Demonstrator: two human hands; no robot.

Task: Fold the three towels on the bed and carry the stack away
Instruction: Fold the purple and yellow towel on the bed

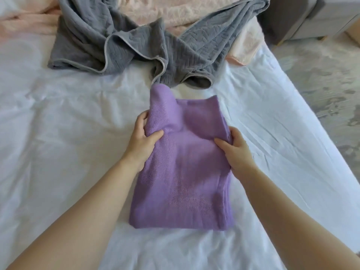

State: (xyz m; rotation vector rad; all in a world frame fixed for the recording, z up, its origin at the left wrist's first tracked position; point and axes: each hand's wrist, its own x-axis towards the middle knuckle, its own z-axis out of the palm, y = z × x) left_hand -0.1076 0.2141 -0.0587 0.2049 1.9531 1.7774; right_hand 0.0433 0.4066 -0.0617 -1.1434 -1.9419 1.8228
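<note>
A purple towel [181,182] lies partly folded in the middle of the white bed [58,133], its far end lifted and bent over. My left hand [142,141] grips its left edge, thumb on top and fingers behind the cloth. My right hand [233,147] grips the right edge the same way. Beyond it a grey quilted towel [136,47] lies crumpled and spread out. A pale pink towel [175,12] lies bunched under and behind the grey one, with a corner [243,49] showing at the right.
The bed's right edge [321,123] runs diagonally, with a mottled grey floor [321,75] past it. A grey piece of furniture [311,16] stands at the top right corner.
</note>
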